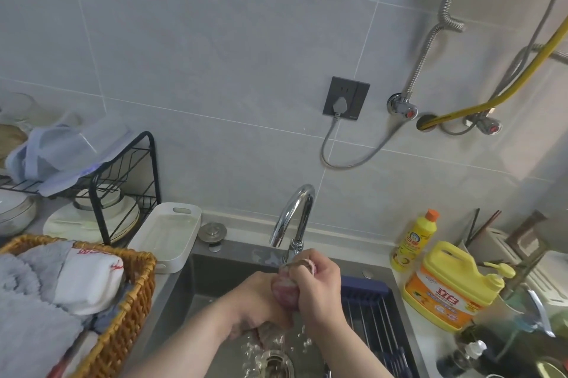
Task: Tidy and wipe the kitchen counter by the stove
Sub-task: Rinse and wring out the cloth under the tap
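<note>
Below the tap (295,214), over the sink (215,273): left hand (256,300) and right hand (321,285), each grip wrapped tight round the pink cloth (284,289), water dripping.

- Faucet (296,214) behind sink (196,279), centre rear.
- Basket (135,285) left of sink; tray (166,236) just behind basket.
- Dish rack (123,180) behind-left of tray.
- Drain rack (368,313) in sink, right side.
- Detergent jug (445,288) on counter (427,342), right of sink; bottle (413,242) behind jug.

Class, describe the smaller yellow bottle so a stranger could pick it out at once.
Start at the sink under the chrome tap. On the counter to its right stand two yellow containers. Yours is the slim bottle nearer the wall, with an orange cap, not the squat pump jug.
</note>
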`<state>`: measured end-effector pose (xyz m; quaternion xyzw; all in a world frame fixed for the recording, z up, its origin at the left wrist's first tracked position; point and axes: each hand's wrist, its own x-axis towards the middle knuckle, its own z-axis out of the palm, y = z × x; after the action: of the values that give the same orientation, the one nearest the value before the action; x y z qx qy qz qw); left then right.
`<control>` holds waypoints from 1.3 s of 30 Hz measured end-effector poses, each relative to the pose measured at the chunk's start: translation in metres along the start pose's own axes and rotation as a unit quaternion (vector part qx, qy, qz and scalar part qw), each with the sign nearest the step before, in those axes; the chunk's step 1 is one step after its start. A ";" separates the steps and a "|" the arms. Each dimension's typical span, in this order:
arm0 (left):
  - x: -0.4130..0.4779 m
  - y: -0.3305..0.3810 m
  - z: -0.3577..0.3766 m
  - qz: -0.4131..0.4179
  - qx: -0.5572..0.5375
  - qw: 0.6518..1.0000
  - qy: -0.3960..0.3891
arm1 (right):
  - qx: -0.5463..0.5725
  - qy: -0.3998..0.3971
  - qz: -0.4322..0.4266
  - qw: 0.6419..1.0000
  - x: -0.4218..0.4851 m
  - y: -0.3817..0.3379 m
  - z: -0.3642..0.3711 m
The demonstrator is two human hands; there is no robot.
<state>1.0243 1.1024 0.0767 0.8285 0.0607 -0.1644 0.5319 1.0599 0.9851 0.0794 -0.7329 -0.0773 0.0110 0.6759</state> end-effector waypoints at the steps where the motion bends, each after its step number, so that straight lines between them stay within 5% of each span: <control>1: 0.003 -0.004 -0.001 0.001 0.026 1.000 0.001 | -0.017 -0.006 -0.017 1.000 0.000 0.000 0.001; 7: -0.001 -0.016 -0.010 0.089 0.105 0.974 0.183 | -0.062 -0.049 -0.014 0.997 -0.004 0.007 -0.007; 10: 0.002 -0.030 -0.018 0.162 0.309 0.882 0.318 | -0.038 -0.035 0.049 0.997 -0.007 0.001 -0.001; 13: 0.008 -0.041 -0.016 0.209 0.387 0.837 0.325 | -0.034 -0.018 0.101 0.994 -0.009 -0.009 0.015; 17: 0.006 -0.041 -0.012 0.268 0.381 0.831 0.304 | -0.008 0.049 0.145 0.988 -0.005 -0.005 0.028; 23: -0.005 -0.024 -0.015 0.191 0.278 0.917 0.213 | 0.013 0.124 0.126 0.984 -0.009 -0.008 0.032; 29: -0.003 0.001 -0.032 0.164 0.267 0.949 0.025 | 0.055 0.069 0.075 0.993 -0.012 -0.034 0.035; 32: 0.001 -0.003 -0.037 0.047 0.105 0.991 -0.072 | 0.039 0.047 0.057 0.997 -0.004 -0.026 0.039; 35: 0.003 -0.014 -0.045 -0.004 -0.089 0.980 -0.180 | -0.052 0.043 -0.015 0.998 0.003 -0.012 0.039; 39: 0.005 -0.037 -0.046 0.018 -0.273 0.914 -0.299 | -0.133 0.027 -0.099 0.986 0.004 -0.001 0.037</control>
<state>1.0281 1.1597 0.0607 0.5637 -0.0734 -0.3723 0.7336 1.0596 1.0225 0.0773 -0.8052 -0.1315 -0.0860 0.5718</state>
